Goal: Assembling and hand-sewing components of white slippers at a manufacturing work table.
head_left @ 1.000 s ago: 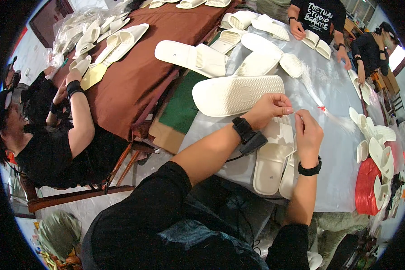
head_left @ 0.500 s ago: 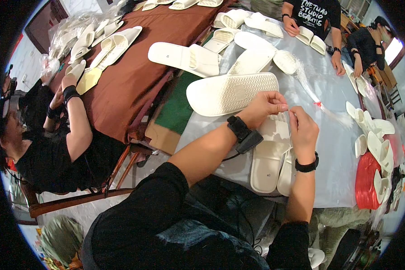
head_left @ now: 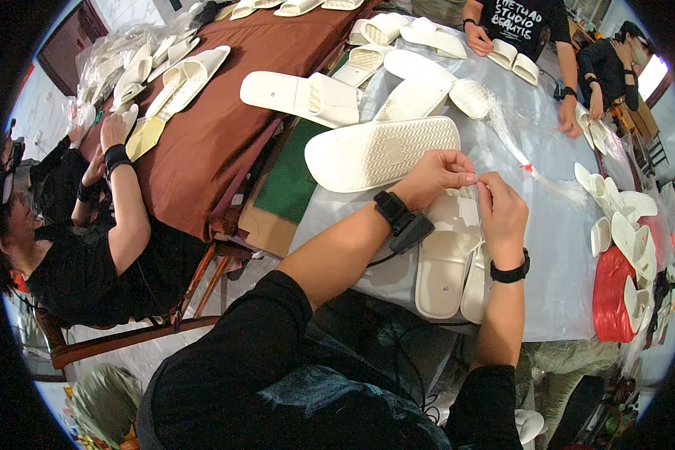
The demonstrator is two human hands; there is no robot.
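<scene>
My left hand (head_left: 444, 174) and my right hand (head_left: 505, 211) meet fingertip to fingertip, both pinched. Whatever sits between the fingers is too fine to make out. Beneath them a pair of cream slide slippers (head_left: 438, 276) lies side by side on the plastic-covered table, heels toward me; my right hand and wrist cover part of the right one. Just beyond my left hand, a cream slipper (head_left: 375, 154) rests sole up. A bundle of thin whitish strands (head_left: 511, 142), bound with a red tie, lies past my right hand, one end by another slipper (head_left: 469, 99).
More cream slippers (head_left: 300, 97) lie at the far left of the table. Slippers and a red roll of strands (head_left: 613, 296) stand at the right edge. A co-worker's hand (head_left: 568, 120) rests across the table. At left, a seated person handles a slipper by a brown-covered table (head_left: 225, 112).
The whole view has shifted slightly. My hands keep nearly the same pinched pose, fingertips together. At left, the seated person's hands have moved a little.
</scene>
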